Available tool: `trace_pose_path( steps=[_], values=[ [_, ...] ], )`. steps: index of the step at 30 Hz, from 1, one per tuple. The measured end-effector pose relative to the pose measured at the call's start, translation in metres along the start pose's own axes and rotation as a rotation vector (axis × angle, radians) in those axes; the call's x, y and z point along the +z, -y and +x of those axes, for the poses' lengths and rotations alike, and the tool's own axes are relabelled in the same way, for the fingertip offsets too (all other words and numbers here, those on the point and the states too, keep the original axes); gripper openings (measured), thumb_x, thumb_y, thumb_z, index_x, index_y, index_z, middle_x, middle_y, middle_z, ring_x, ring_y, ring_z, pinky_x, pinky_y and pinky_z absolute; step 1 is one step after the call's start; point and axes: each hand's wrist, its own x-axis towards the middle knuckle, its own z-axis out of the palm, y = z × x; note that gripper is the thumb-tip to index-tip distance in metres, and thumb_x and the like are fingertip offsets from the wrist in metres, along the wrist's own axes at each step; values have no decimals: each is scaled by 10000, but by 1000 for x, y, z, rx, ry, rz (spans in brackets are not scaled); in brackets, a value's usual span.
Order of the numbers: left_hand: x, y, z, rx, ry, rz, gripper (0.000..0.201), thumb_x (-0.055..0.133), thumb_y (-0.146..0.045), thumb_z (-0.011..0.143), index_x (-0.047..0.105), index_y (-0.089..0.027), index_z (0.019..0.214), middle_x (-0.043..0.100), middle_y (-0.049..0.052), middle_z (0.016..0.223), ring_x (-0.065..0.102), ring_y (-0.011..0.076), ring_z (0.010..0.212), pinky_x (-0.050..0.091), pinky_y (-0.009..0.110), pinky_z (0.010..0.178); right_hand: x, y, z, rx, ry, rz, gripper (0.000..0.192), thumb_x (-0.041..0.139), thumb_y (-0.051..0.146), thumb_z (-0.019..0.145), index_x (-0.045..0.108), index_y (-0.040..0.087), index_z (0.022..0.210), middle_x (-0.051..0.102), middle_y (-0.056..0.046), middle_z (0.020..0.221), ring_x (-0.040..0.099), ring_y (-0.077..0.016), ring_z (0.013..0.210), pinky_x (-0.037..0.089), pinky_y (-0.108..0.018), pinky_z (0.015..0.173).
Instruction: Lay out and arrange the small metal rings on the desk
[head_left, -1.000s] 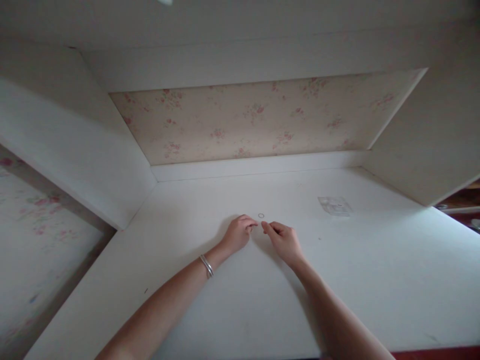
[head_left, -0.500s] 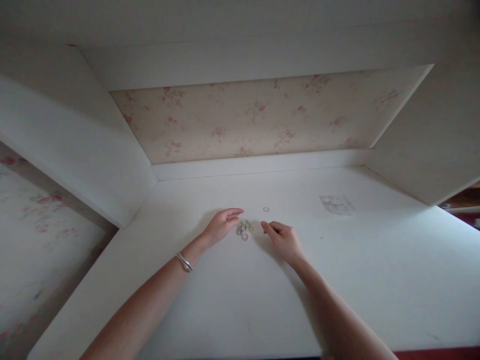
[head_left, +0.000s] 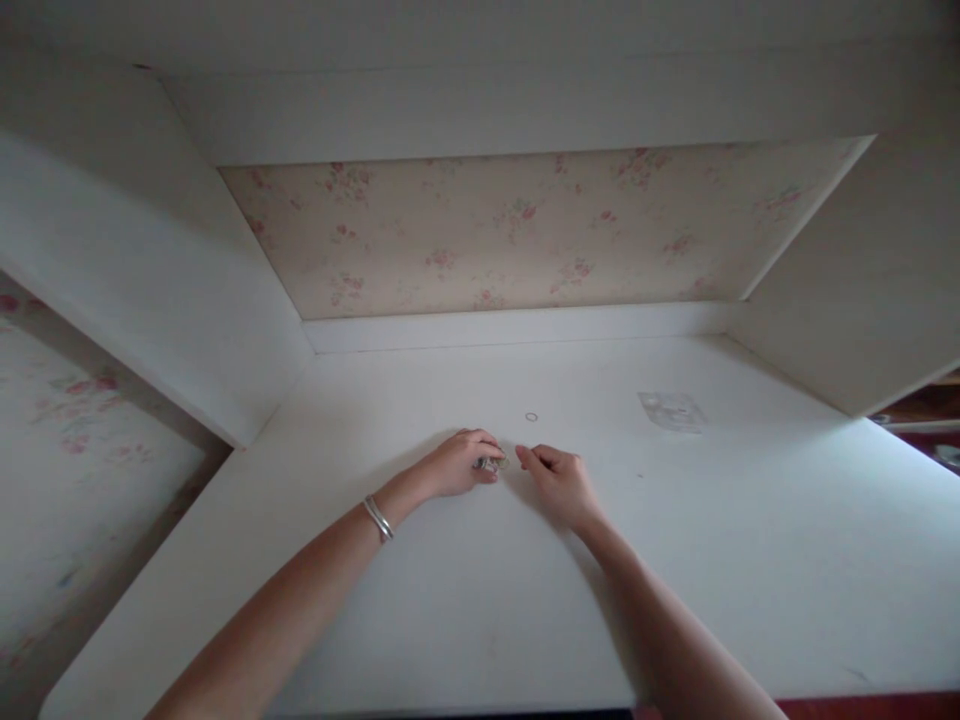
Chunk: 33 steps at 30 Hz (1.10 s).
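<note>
A small heap of thin rings [head_left: 502, 462], grey, yellowish and reddish, lies on the white tabletop, partly covered by my left hand [head_left: 459, 464]. My left fingers curl over the heap from the far side and the thumb lies on the near side, so the rings sit between them. Just right of the heap, my right hand [head_left: 559, 485] is closed, with thumb and index finger pressed together. What those fingertips hold, if anything, is too small to make out. One single thin ring [head_left: 532, 417] lies apart on the table, beyond my right hand.
A clear, flat plastic bag [head_left: 672, 411] lies on the table [head_left: 450, 610] to the right. White side panels [head_left: 847, 270] stand at both ends, with a flowered wall [head_left: 480, 235] behind and a white overhang above. My left wrist wears a silver bangle [head_left: 379, 518].
My left hand has come down over the ring heap, its fingers and thumb closing around it. My right hand stays pinched beside the heap, barely shifted. The single ring and the bag stay put.
</note>
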Motion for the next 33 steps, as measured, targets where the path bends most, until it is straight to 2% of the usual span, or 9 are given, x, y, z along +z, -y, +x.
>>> trace_pose_path(
  steps=[5,9,11,13,16,18,23,27,33],
  values=[
    [5,2,1,-17,-33,-87,144,626,-200,802,695,-217,928,649,30,1018,597,145,915,446,254,860,3,-4,8,-9,31,-52,415,439,496,848,619,180,650,495,26,547,438,-111,525,292,-227,495],
    [10,10,10,-122,-110,-153,154,596,-169,806,698,-200,916,683,19,922,619,138,844,471,243,807,-1,-15,35,-57,-25,-230,269,492,385,824,670,206,916,631,-28,822,558,-141,685,399,-247,638],
    [11,15,18,-203,-168,-193,162,578,-162,804,701,-189,905,692,21,902,630,140,820,487,246,778,-6,-20,50,-67,-52,-408,318,499,350,825,638,218,1079,618,-68,999,578,-155,768,411,-267,704],
    [13,18,24,-249,-206,-259,179,571,-163,802,698,-179,927,701,29,910,642,144,820,500,253,775,-10,-24,63,-74,-55,-538,357,496,331,832,611,227,1154,582,-109,1109,578,-191,862,408,-296,750],
    [13,18,28,-261,-224,-381,229,595,-182,792,673,-162,1007,706,45,933,656,148,827,518,258,772,-14,-28,74,-111,-4,-607,291,469,316,860,661,232,1062,593,-121,1089,562,-231,922,394,-324,774],
    [11,16,27,-238,-240,-399,222,590,-199,804,669,-160,1008,701,50,941,655,146,830,521,260,776,-13,-30,76,-151,47,-619,262,448,291,881,685,231,973,618,-98,1028,563,-211,916,386,-301,779],
    [-1,7,12,-129,-279,-225,179,531,-181,847,688,-184,931,677,35,947,619,143,878,489,262,834,-5,-26,67,-233,136,-619,226,444,255,898,666,216,897,631,-55,944,559,-158,896,368,-243,763],
    [-7,-3,-6,-107,-301,-120,197,515,-153,855,682,-193,951,662,37,990,598,152,943,460,273,894,2,-22,56,-248,138,-629,203,439,255,906,637,207,911,628,-61,960,554,-169,901,355,-264,752],
    [-1,-14,-26,-101,-267,-129,208,507,-167,870,665,-201,1001,648,40,1032,588,153,970,459,275,904,6,-26,51,-251,82,-598,210,430,288,915,628,219,927,628,-43,966,558,-169,907,349,-271,765]
  ],
)
